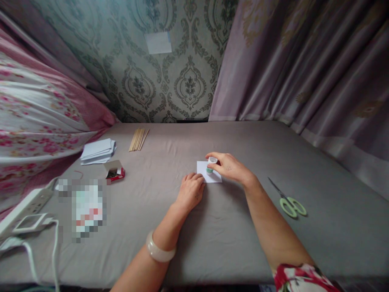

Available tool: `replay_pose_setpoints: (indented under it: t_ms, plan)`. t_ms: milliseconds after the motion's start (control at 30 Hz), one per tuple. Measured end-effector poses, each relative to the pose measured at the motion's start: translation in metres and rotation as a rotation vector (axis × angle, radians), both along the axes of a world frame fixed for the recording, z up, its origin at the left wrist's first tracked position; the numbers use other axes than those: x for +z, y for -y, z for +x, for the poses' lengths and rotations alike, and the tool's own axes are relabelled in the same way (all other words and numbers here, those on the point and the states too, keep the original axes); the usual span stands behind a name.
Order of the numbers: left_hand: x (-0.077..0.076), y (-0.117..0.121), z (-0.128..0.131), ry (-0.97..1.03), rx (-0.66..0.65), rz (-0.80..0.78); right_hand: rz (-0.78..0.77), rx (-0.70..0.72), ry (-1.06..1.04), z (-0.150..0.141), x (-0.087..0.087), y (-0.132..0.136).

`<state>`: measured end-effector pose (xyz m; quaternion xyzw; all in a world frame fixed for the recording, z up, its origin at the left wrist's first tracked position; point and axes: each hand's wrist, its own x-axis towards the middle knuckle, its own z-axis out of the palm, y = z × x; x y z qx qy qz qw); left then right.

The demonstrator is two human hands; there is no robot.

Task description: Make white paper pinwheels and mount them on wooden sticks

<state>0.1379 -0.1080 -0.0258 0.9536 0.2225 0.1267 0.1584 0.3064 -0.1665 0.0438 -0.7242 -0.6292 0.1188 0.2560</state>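
Note:
A small white square of paper lies flat on the grey cloth in front of me. Wrapped round a short white-and-green glue stick, my right hand holds it upright with its lower end at the paper; whether it touches cannot be made out. My left hand lies palm down, fingertips over the paper's lower left edge, with its fingers nearly flat and nothing gripped. To the right of my right arm lies a pair of scissors with pale green handles.
Back left are a stack of white paper, several thin wooden sticks and an opened red box with small dark contents. A white power strip with cables and a blurred-out item lie at the left.

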Motion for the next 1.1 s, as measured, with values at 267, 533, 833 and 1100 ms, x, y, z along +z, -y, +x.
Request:
replay_pose_setpoints:
  t_ms: [267, 533, 833, 1100]
  plan:
    - [0.003, 0.001, 0.0, -0.013, -0.002, 0.009, -0.011, -0.165, 0.14, -0.008, 0.001, -0.003]
    - [0.002, 0.002, 0.0, -0.038, 0.002, 0.03, -0.042, -0.109, 0.154, -0.012, 0.005, 0.001]
    - [-0.003, 0.007, 0.002, -0.091, 0.006, 0.15, -0.048, -0.064, 0.093, -0.006, 0.004, 0.003]
    - [-0.006, 0.005, 0.004, -0.062, -0.064, 0.064, -0.02, -0.039, 0.083, -0.005, 0.001, 0.001]
